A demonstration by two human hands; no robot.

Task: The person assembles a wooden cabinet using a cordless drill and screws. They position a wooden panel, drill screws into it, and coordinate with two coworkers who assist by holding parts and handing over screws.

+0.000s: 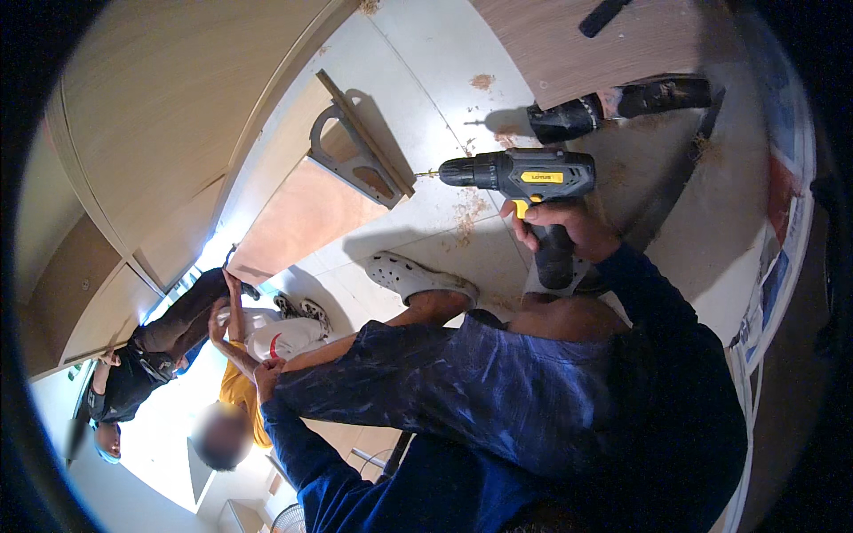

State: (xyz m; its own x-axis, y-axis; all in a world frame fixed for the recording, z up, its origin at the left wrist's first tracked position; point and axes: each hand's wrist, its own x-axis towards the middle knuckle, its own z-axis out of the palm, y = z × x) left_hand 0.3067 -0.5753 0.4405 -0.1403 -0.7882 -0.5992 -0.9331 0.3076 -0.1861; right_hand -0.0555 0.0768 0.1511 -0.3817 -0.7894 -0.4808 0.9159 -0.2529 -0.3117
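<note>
My right hand (573,224) is wrapped round the grip of a black and grey cordless drill (544,175) with a yellow label, a finger at its yellow trigger. The drill lies level above the floor, its bit (428,174) pointing left. Just beyond the bit's tip is a grey loop-shaped handle (355,153) alongside a narrow wooden strip (364,129). My left hand (267,377) rests by the knee at the edge of my dark patterned shorts (426,377). Its fingers are curled; what they hold, if anything, is hidden.
A second black drill (569,120) lies by a wooden board (586,49) at upper right. Sawdust (469,213) dots the tiles. A reddish panel (306,213) lies left of the handle, near large wooden panels (178,80). Two people, one in yellow (238,389), one in black (129,386), are at left.
</note>
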